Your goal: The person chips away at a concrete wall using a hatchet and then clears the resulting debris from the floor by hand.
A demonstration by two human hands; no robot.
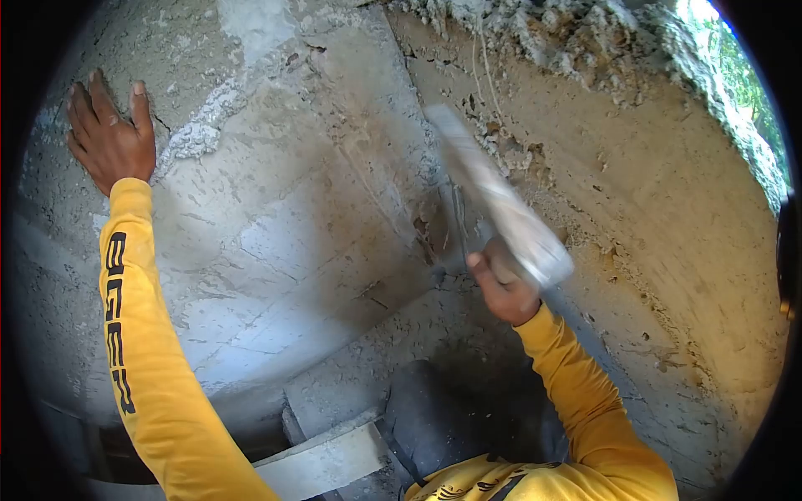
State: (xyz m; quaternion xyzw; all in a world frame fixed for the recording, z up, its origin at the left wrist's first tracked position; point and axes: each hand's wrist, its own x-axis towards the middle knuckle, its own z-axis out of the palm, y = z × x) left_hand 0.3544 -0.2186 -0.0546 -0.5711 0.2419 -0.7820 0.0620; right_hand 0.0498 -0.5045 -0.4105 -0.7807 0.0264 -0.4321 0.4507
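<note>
My left hand point(111, 138) lies flat on the rough upper left of the grey wall point(292, 192), fingers spread, holding nothing. Beside it runs a raised, pale patch of crumbly mortar point(200, 134). My right hand point(508, 284) is closed around the handle of a plastering trowel point(505, 196), whose long, pale, flat blade is smeared by motion. The blade slants up and left, overlapping the corner where the grey wall meets a brown plastered surface point(660, 200). The handle is mostly hidden by my fingers.
Lumpy grey mortar point(576, 42) hangs along the top edge of the brown surface. Green foliage point(739, 79) shows through an opening at upper right. A pale board point(326, 463) crosses below, near my dark-clothed leg point(426, 409).
</note>
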